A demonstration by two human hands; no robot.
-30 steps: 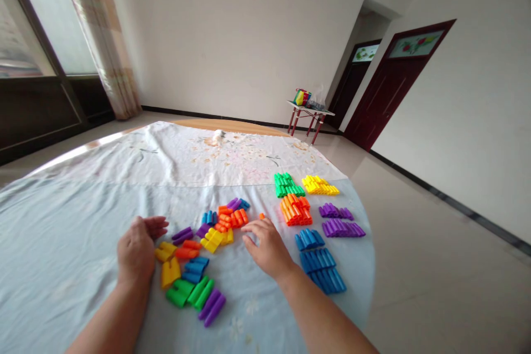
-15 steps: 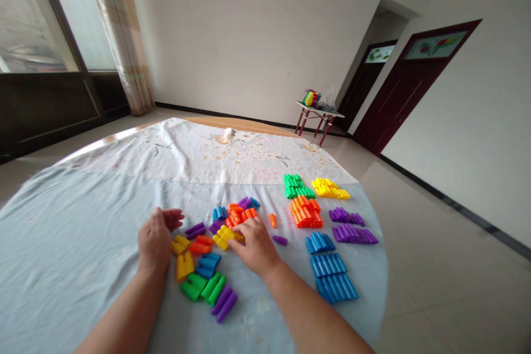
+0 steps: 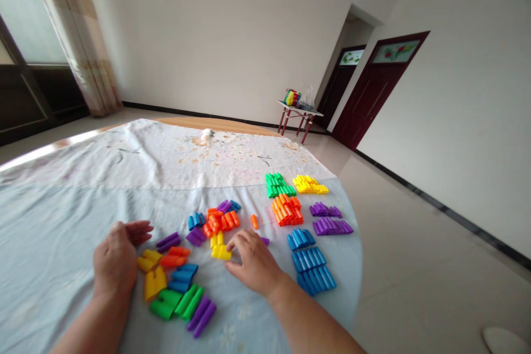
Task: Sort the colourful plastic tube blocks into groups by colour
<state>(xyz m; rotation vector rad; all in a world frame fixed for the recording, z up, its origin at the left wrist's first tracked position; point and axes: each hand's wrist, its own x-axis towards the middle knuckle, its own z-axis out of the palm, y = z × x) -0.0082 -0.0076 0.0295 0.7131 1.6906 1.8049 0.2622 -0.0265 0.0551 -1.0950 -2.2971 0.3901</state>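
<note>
My right hand (image 3: 251,260) has its thumb and fingertips closed on the right end of a yellow plastic finger-shaped piece (image 3: 221,253). Another yellow piece (image 3: 216,239) sits just behind it. My left hand (image 3: 118,254) rests at the left of the loose pieces, fingers stretched out and holding nothing. Between and in front of the hands lie purple (image 3: 168,241), orange (image 3: 175,258), blue (image 3: 183,277), green (image 3: 166,303) and darker yellow pieces (image 3: 155,283). An orange cluster (image 3: 219,222) lies beyond my right hand, which partly covers a purple piece (image 3: 264,241).
Stacked rows of green (image 3: 279,185), yellow (image 3: 310,185), orange (image 3: 287,210), purple (image 3: 332,226) and blue pieces (image 3: 313,260) stand at the right, near the round table's edge. The tablecloth (image 3: 70,221) has wrinkles. A small table (image 3: 301,109) with bags stands near the doors.
The view has swung right, so everything sits further left. My right hand has drawn one yellow piece toward me, apart from the other. My left hand stays beside the loose pieces.
</note>
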